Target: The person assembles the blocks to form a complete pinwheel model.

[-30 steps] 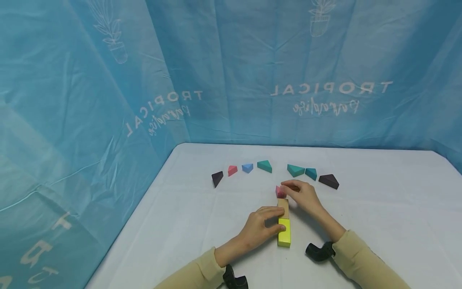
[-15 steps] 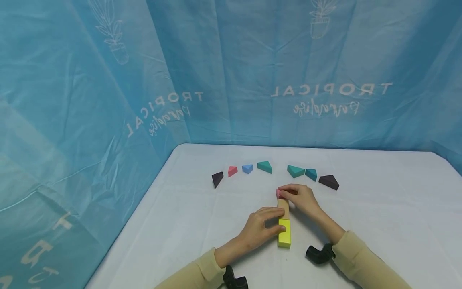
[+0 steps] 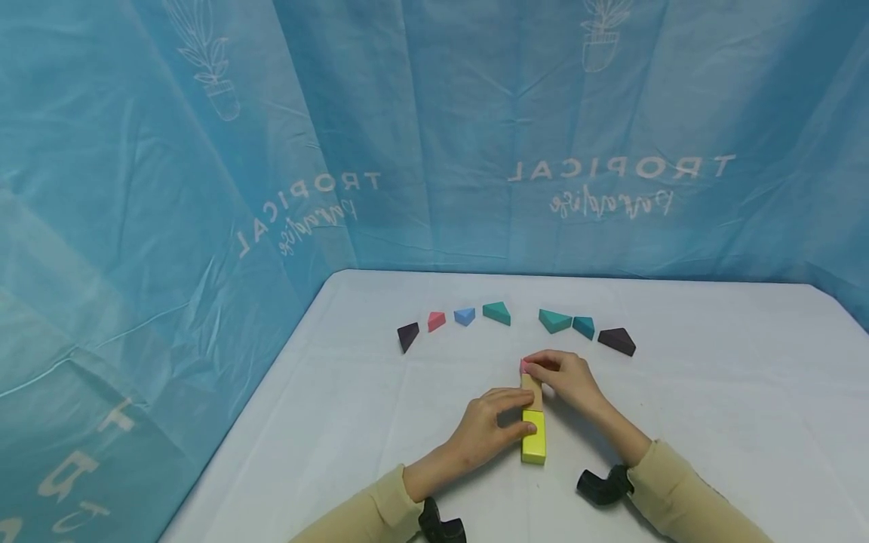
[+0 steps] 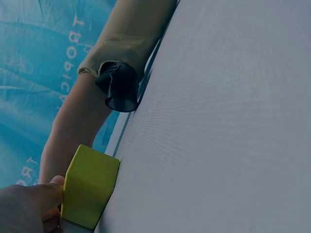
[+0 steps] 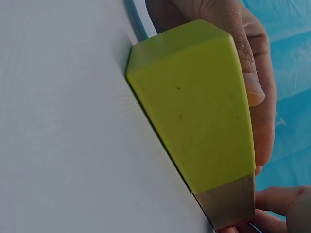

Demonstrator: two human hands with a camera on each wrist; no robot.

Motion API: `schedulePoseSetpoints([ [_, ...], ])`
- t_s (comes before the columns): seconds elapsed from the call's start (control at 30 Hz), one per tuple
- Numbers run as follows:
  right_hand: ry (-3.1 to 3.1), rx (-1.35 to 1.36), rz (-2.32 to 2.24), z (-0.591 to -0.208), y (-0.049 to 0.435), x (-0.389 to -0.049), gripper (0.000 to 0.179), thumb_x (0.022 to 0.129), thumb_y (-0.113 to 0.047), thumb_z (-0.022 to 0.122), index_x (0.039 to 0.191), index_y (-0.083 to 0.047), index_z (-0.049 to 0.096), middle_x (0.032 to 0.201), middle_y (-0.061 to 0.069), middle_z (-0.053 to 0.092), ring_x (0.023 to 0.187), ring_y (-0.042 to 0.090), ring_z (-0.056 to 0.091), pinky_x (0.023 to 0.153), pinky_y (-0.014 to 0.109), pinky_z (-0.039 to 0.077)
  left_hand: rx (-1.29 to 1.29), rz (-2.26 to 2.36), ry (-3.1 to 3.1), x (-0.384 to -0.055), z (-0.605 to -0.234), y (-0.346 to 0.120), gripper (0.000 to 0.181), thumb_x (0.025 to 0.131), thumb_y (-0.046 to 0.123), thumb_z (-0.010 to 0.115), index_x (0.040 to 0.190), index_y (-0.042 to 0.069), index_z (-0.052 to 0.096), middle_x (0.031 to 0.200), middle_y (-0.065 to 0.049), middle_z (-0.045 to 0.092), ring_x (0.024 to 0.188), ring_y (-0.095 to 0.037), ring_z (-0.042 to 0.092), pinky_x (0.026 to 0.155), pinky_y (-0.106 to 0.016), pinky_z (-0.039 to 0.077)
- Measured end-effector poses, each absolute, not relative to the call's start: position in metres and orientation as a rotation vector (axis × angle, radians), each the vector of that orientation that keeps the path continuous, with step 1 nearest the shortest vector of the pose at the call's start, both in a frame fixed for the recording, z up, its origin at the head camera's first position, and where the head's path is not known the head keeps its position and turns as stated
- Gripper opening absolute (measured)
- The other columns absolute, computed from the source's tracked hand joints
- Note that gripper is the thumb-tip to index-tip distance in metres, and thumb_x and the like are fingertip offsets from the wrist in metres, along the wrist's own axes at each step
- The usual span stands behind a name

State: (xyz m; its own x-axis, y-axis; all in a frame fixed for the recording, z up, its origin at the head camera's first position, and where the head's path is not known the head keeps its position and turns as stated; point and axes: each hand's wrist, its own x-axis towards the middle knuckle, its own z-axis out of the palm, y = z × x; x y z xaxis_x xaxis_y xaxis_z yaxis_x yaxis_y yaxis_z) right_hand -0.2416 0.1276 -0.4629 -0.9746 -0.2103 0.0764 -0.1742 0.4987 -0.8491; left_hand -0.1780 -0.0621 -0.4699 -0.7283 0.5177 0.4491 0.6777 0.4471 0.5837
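Note:
A yellow block (image 3: 533,446) and a plain wooden block (image 3: 532,386) lie end to end on the white table, and a small pink block (image 3: 523,366) is at the wooden one's far end. My right hand (image 3: 565,377) pinches the pink block between thumb and fingers, covering most of it. From the left side, my left hand (image 3: 482,426) rests its thumb on the yellow block and its fingers on the wooden block. In the right wrist view the left thumb lies against the yellow block's (image 5: 194,111) edge, and the wooden block (image 5: 228,201) adjoins that block.
Farther back lie several triangular pieces in an arc: black (image 3: 408,336), pink (image 3: 437,321), blue (image 3: 465,317), green (image 3: 497,313), another green (image 3: 554,320), teal (image 3: 584,326) and dark brown (image 3: 617,342). A blue printed curtain (image 3: 475,136) hangs behind the table (image 3: 713,392).
My right hand has drawn the pink block slightly toward me, up to the far end of the wooden block. The left hand has stayed in place.

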Motion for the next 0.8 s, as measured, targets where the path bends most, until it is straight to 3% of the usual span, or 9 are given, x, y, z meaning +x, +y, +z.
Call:
schedulePoseSetpoints([
  [0.43,2.719,-0.395,-1.508,-0.463,0.127,-0.238,0.027,0.09,-0.026,0.065,0.108,-0.006,0.069,0.101,0.005,0.068,0.095,0.023,0.062,0.084,0.043,0.051,-1.039,-1.168,-2.499,-0.178,-0.471,-0.063,0.043,0.085,0.027,0.071,0.122,0.006,0.063,0.124,0.001,0.061,0.118,-0.01,0.051,0.098,-0.026,0.041],
  [0.63,2.775,-0.395,-1.542,-0.451,0.142,-0.239,0.033,0.093,-0.028,0.062,0.114,-0.004,0.066,0.108,0.01,0.067,0.099,0.026,0.061,0.085,0.043,0.05,-1.039,-1.198,-2.504,-0.178,-0.47,-0.062,0.044,0.085,0.027,0.072,0.121,0.005,0.064,0.125,0.0,0.061,0.118,-0.01,0.051,0.098,-0.027,0.041],
  [0.8,2.935,-0.401,-1.641,-0.441,0.177,-0.248,0.036,0.093,-0.032,0.061,0.116,-0.004,0.064,0.107,0.01,0.066,0.096,0.022,0.062,0.079,0.028,0.052,-1.04,-1.149,-2.508,-0.178,-0.47,-0.062,0.044,0.085,0.028,0.072,0.122,0.006,0.063,0.125,0.001,0.061,0.118,-0.009,0.051,0.098,-0.026,0.041],
])
